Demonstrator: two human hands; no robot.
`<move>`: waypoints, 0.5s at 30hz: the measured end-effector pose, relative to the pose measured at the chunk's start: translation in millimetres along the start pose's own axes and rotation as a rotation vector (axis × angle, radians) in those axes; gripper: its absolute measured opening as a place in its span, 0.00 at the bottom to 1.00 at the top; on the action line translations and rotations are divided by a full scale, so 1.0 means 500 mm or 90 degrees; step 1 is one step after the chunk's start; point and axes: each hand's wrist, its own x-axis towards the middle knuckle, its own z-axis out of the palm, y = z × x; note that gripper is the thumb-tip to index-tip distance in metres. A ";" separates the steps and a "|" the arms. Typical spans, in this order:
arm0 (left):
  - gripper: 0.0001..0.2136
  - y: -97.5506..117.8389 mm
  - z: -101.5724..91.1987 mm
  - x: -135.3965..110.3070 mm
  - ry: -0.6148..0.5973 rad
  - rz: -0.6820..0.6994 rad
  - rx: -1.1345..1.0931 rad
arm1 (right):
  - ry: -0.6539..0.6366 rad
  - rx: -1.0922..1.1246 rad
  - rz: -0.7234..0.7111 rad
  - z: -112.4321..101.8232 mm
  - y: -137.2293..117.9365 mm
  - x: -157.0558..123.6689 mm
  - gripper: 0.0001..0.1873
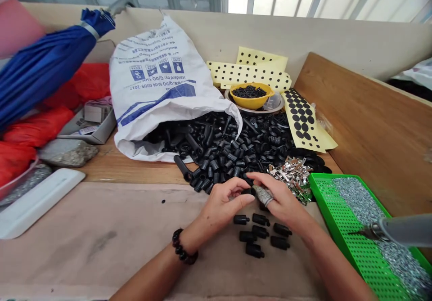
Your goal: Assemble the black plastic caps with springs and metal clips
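Close together at the near edge of a heap of black plastic parts point(232, 152), my two hands meet. My left hand point(224, 202), with a dark bead bracelet above its wrist, pinches a small black plastic part point(249, 191) that its fingers partly hide. Against the other side of that part, my right hand point(278, 197) has its fingers bent inward; a grey speckled wrap covers one finger. What the right fingers hold is hidden. Just below the hands, several black cylindrical parts point(259, 232) with narrow ends lie on the brown work surface point(135, 247).
A white sack point(158, 76) spills the heap. Metal clips point(293, 175) lie beside it. At right, a screwdriver point(388, 229) reaches over a green tray point(324, 202) of screws. Behind stand a yellow bowl point(270, 95) and yellow sticker sheets point(307, 123); a stone point(69, 151) lies left.
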 end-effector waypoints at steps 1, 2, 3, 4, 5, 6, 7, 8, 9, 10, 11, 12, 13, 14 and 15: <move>0.08 0.001 0.004 -0.002 -0.005 -0.009 -0.032 | 0.011 0.019 0.001 -0.004 0.000 -0.006 0.25; 0.08 0.001 0.008 -0.004 -0.010 -0.020 -0.061 | 0.027 0.038 0.008 -0.007 0.000 -0.014 0.24; 0.08 0.001 0.012 -0.007 -0.014 -0.030 -0.085 | 0.046 0.055 0.019 -0.009 0.000 -0.022 0.24; 0.08 0.001 0.016 -0.009 -0.020 -0.037 -0.107 | 0.062 0.064 0.030 -0.010 -0.002 -0.031 0.26; 0.09 0.001 0.020 -0.012 -0.027 -0.042 -0.126 | 0.071 0.061 0.030 -0.009 -0.004 -0.040 0.28; 0.09 0.000 0.023 -0.014 -0.033 -0.044 -0.140 | 0.068 0.046 0.021 -0.008 -0.006 -0.050 0.30; 0.09 -0.001 0.026 -0.016 -0.038 -0.044 -0.147 | 0.058 0.024 0.005 -0.007 -0.009 -0.058 0.33; 0.09 -0.002 0.028 -0.018 -0.040 -0.041 -0.147 | 0.045 0.001 -0.011 -0.005 -0.012 -0.065 0.36; 0.09 -0.003 0.030 -0.020 -0.040 -0.038 -0.141 | 0.034 -0.017 -0.024 -0.004 -0.016 -0.071 0.38; 0.09 -0.003 0.032 -0.021 -0.040 -0.037 -0.134 | 0.026 -0.027 -0.029 -0.004 -0.019 -0.075 0.39; 0.09 -0.004 0.033 -0.023 -0.037 -0.038 -0.131 | 0.023 -0.028 -0.022 -0.004 -0.023 -0.078 0.38; 0.09 -0.003 0.034 -0.024 -0.035 -0.044 -0.136 | 0.027 -0.021 -0.007 -0.005 -0.027 -0.081 0.36; 0.09 -0.003 0.035 -0.025 -0.032 -0.053 -0.151 | 0.040 -0.004 0.010 -0.006 -0.030 -0.082 0.32; 0.10 -0.002 0.037 -0.026 -0.029 -0.066 -0.175 | 0.061 0.023 0.028 -0.006 -0.034 -0.083 0.27; 0.10 -0.001 0.038 -0.027 -0.028 -0.081 -0.204 | 0.091 0.057 0.044 -0.006 -0.036 -0.084 0.22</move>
